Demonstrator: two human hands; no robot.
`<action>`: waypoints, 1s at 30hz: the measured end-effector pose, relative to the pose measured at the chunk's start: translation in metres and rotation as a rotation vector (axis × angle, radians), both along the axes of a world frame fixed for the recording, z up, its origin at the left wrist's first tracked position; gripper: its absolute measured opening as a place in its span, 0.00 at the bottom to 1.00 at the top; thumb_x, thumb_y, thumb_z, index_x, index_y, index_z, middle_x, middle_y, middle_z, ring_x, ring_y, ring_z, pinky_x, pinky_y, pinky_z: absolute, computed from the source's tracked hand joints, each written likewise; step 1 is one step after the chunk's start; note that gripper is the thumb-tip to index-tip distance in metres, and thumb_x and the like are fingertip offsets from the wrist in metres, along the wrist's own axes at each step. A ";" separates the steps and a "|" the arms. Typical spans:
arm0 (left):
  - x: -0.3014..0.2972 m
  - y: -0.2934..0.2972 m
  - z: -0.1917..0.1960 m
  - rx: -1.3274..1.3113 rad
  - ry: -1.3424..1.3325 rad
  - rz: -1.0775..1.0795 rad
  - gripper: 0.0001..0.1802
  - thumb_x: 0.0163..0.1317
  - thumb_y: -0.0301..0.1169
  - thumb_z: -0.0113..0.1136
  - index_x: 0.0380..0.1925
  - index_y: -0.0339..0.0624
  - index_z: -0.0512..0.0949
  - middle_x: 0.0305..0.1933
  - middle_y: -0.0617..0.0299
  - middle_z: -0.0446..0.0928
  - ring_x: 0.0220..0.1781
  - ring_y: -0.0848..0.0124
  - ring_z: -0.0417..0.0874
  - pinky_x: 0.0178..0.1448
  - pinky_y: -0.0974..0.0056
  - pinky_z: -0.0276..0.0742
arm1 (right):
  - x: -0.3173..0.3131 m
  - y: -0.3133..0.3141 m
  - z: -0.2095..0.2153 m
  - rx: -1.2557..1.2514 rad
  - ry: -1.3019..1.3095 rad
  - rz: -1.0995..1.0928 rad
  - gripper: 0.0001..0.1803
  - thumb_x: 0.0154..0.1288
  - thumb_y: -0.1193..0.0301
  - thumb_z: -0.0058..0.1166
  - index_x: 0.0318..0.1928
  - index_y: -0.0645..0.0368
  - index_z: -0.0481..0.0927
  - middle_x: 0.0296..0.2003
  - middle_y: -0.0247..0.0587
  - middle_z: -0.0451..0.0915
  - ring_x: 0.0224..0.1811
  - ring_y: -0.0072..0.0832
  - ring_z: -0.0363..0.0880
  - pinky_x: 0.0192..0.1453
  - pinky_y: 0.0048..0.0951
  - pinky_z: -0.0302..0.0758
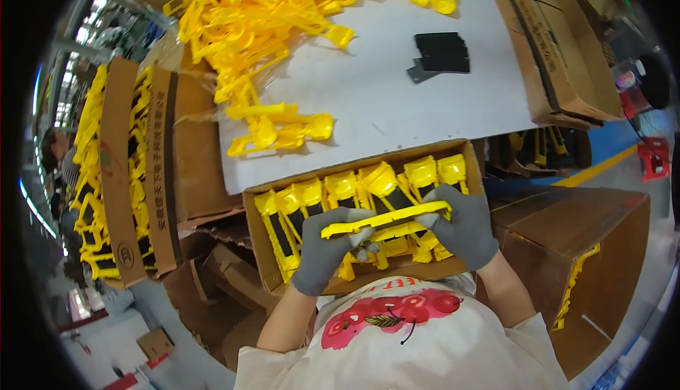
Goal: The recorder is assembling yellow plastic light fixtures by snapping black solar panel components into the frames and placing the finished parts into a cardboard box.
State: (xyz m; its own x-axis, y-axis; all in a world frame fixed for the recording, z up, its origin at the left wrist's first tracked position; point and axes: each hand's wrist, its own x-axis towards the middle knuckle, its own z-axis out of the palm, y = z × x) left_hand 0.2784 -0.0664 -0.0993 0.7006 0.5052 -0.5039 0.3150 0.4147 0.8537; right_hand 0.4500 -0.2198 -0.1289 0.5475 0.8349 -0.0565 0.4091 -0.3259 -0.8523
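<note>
You have both hands in grey fabric gloves, and between them you hold a long, narrow yellow plastic part (389, 217) seen nearly edge-on. Your left hand (319, 254) has its fingers closed about the part's left end, which lies across that glove; your right hand (467, 228) grips near the other end, its fingertips at the part. The middle stretch runs free between your two grips, tilted slightly, with its right end higher in view. It sits directly over an open brown cardboard box (258, 235), where rows of yellow plastic parts with black strips (382, 181) show around your hands. Beyond the box, a white flat tabletop (382, 106) bears a heaped pile of yellow plastic parts (248, 29) and, well apart, several thin black rectangular pieces (445, 53).
</note>
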 end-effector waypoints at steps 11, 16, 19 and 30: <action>-0.093 0.139 0.065 0.254 0.496 -0.325 0.11 0.54 0.22 0.62 0.38 0.34 0.79 0.29 0.61 0.80 0.26 0.77 0.82 0.25 0.75 0.75 | -0.021 0.007 -0.008 -0.027 0.309 -0.029 0.30 0.55 0.59 0.66 0.56 0.54 0.71 0.33 0.31 0.82 0.22 0.22 0.78 0.30 0.24 0.75; -0.087 0.163 0.038 0.328 0.792 -0.584 0.13 0.49 0.30 0.70 0.35 0.37 0.82 0.27 0.59 0.82 0.25 0.72 0.83 0.28 0.68 0.77 | -0.015 0.014 0.000 -0.090 0.232 0.033 0.28 0.57 0.60 0.64 0.56 0.56 0.72 0.33 0.33 0.83 0.23 0.21 0.78 0.31 0.25 0.75; -0.077 0.163 0.022 0.993 0.892 -0.676 0.16 0.47 0.34 0.72 0.36 0.40 0.82 0.30 0.56 0.84 0.32 0.61 0.85 0.36 0.61 0.79 | -0.007 0.010 -0.001 -0.090 0.196 0.003 0.27 0.58 0.60 0.63 0.56 0.56 0.73 0.33 0.32 0.83 0.23 0.21 0.77 0.31 0.25 0.75; 0.080 0.165 -0.006 1.734 0.160 -1.052 0.43 0.36 0.20 0.68 0.60 0.46 0.69 0.54 0.60 0.77 0.48 0.56 0.75 0.52 0.60 0.76 | 0.135 0.061 -0.004 -0.018 -0.372 -0.197 0.13 0.62 0.64 0.58 0.47 0.49 0.80 0.41 0.36 0.82 0.37 0.36 0.82 0.44 0.32 0.78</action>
